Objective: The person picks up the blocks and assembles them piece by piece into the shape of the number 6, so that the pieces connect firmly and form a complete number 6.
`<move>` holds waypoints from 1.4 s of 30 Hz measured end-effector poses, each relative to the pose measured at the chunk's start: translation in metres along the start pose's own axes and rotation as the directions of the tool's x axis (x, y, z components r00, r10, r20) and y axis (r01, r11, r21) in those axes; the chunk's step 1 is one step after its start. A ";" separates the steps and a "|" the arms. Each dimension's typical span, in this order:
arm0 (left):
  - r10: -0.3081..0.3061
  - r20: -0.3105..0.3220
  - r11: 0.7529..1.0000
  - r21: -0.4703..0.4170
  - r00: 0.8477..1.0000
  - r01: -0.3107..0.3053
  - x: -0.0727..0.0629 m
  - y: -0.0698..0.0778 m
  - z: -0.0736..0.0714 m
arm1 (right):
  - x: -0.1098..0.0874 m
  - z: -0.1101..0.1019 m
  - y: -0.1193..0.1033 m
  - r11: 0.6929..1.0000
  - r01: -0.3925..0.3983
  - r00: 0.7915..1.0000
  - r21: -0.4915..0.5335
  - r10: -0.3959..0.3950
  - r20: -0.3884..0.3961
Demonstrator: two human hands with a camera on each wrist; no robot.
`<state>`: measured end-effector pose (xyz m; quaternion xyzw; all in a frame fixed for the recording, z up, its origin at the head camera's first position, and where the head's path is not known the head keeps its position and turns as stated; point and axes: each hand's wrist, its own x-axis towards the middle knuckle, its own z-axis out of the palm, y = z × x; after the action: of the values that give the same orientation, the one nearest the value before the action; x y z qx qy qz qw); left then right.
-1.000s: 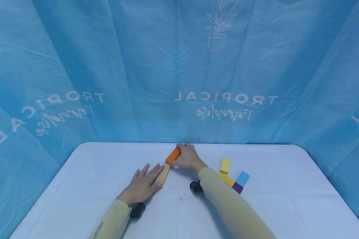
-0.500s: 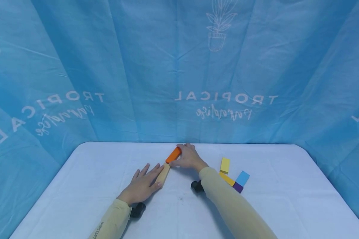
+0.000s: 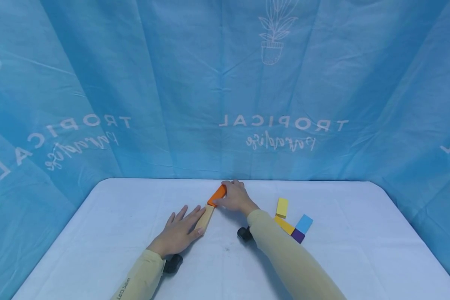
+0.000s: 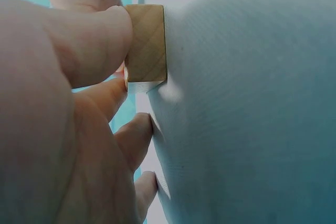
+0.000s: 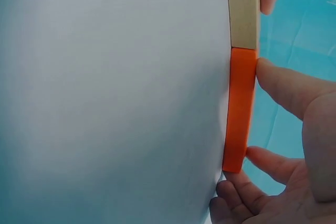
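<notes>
On the white table, a plain wooden block [image 3: 204,220] and an orange block [image 3: 216,196] lie end to end in a slanting line. My left hand [image 3: 178,235] has its fingers spread and straight, with thumb and index finger resting on the wooden block. The left wrist view shows that block's square end [image 4: 147,43] beside the thumb. My right hand [image 3: 237,197] holds the orange block, thumb near the joint and fingertips at the far end. Seen from the right wrist, the orange block [image 5: 240,111] meets the wooden block [image 5: 243,11] with only a thin seam between them.
Right of the right forearm lie a pale yellow block [image 3: 282,207], a deeper yellow block [image 3: 284,225], a light blue block [image 3: 304,224] and a purple block [image 3: 298,236], close together. A blue printed curtain [image 3: 195,104] hangs behind the table's far edge.
The right thumb has shifted slightly away from the seam, onto the orange block's near part. The left hand and the loose blocks have stayed put.
</notes>
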<state>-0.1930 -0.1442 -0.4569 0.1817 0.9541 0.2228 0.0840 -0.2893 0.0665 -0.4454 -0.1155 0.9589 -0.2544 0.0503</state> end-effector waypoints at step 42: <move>-0.017 0.014 0.999 -0.043 1.000 0.017 -0.001 0.000 -0.002 | -0.033 -0.049 0.015 0.947 -0.111 0.991 0.301 0.127 -0.035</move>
<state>-0.1928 -0.1451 -0.4549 0.1733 0.9500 0.2414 0.0960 -0.2675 0.1105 -0.4090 -0.0415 0.9156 -0.3959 0.0564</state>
